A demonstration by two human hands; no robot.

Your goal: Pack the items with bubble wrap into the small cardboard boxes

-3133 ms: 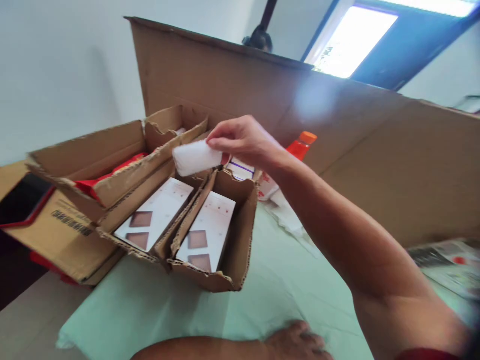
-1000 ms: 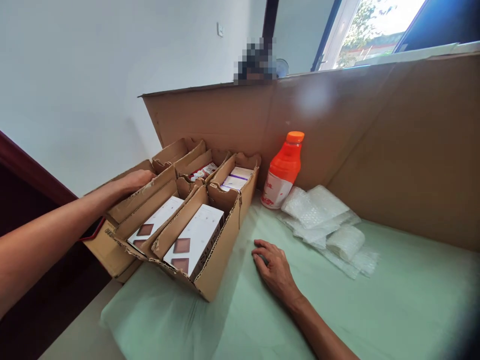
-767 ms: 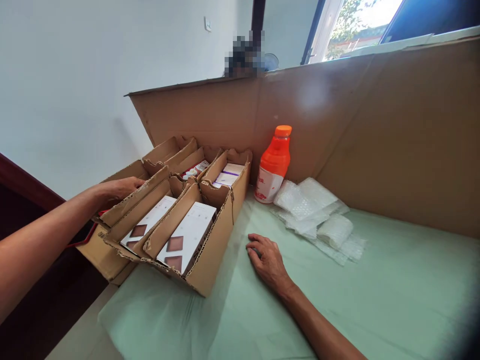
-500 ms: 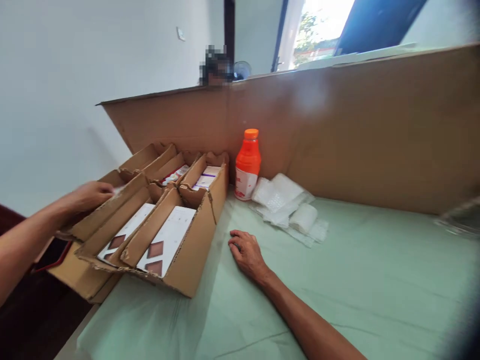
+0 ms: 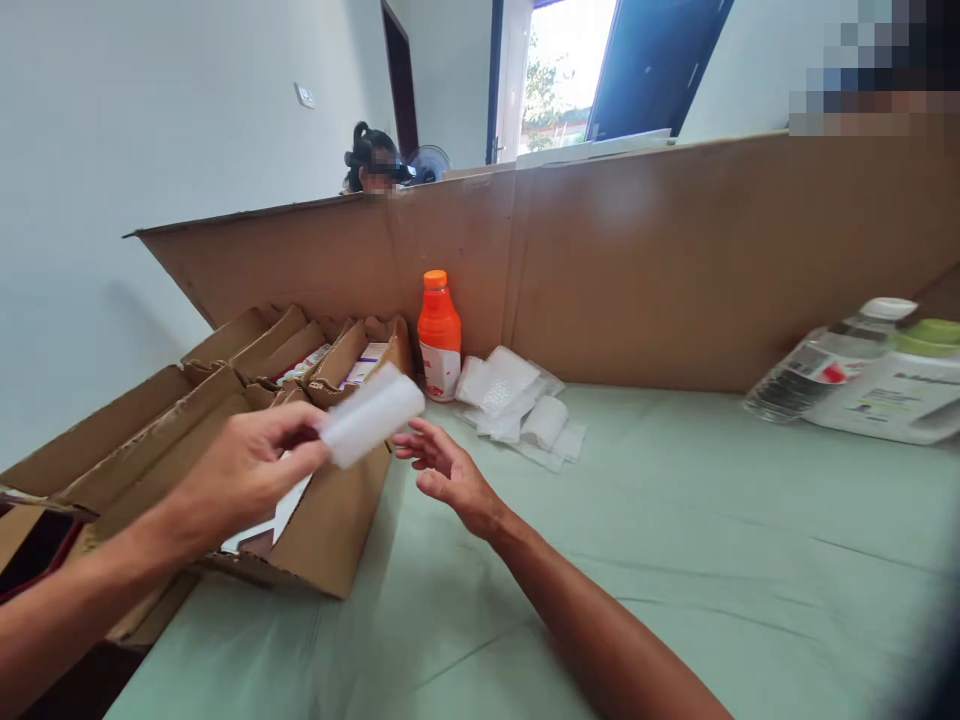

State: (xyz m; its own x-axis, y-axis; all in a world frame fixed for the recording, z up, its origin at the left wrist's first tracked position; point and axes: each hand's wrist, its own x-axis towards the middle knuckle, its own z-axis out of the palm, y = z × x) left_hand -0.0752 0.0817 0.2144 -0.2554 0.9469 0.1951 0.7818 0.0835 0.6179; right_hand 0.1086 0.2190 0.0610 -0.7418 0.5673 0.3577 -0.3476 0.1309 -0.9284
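Observation:
My left hand is closed on the near end of a whitish rolled piece, which looks like bubble wrap and is a little blurred. The roll is held above the divided cardboard box. Close to the roll's right end is my right hand, fingers apart and holding nothing. White flat cartons lie in the box's near compartments, partly hidden by my left hand. More bubble wrap pieces, flat and rolled, lie on the green cloth beyond my right hand.
An orange bottle stands beside the box. At the right, a clear water bottle and a white jug with a green cap lean over. A tall cardboard panel runs along the back; people are beyond it.
My left hand has come out of the box's left compartment with the whitish roll and moved right. My right hand has lifted off the cloth towards it. The view has turned right.

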